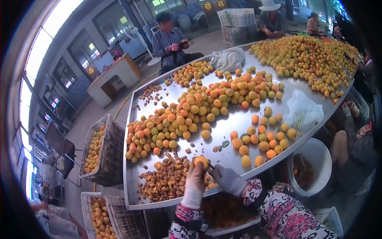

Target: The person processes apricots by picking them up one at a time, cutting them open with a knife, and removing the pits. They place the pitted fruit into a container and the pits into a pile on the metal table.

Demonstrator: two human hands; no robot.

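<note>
My left hand (194, 184), with a white wrapping at the wrist, grips an orange-yellow apricot (201, 161) at the table's near edge. Close beside the fruit, my right hand (229, 180) in a grey glove is closed, its fingertips toward the apricot. A thin dark tip shows between the two hands, too small to name. Just left of my hands lies a heap of brown apricot pits (165, 181). Loose apricots (262, 139) are spread on the metal to the right, and a long pile of apricots (187, 113) runs across the middle.
The metal table (207, 149) has a raised rim. A plastic bag (304, 109) and a grey cloth (227, 59) lie on it. A white bucket (312, 167) stands at right, fruit crates (113, 149) at left. Under my hands is a container (229, 213). Other people (173, 44) sit around the table.
</note>
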